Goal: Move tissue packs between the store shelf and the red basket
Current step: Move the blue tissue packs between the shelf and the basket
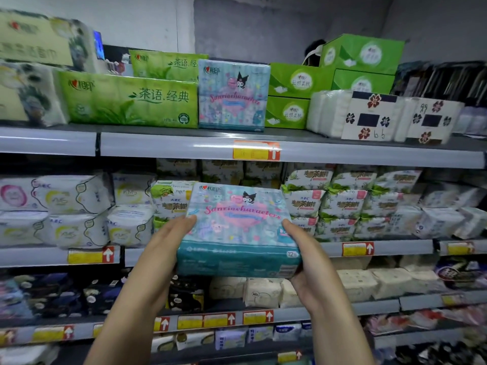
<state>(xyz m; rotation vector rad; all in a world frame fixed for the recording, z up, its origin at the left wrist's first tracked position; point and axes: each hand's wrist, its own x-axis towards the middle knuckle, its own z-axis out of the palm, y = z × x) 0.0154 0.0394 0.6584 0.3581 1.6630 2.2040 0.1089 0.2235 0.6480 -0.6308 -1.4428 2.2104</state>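
Observation:
A teal and pink cartoon-printed tissue pack (238, 227) is held in the air in front of the middle shelves. My left hand (168, 242) grips its left side, thumb on top. My right hand (303, 248) grips its right side, fingers under the pack. A second pack of the same print (233, 94) stands upright on the top shelf (158, 143), between green tissue packs. The red basket is not in view.
Green tissue packs (129, 102) and green boxes (361, 64) flank the standing pack on the top shelf. White packs with dark flowers (369, 115) lie to the right. The lower shelves are packed with white, green and dark packets. Yellow price tags line the shelf edges.

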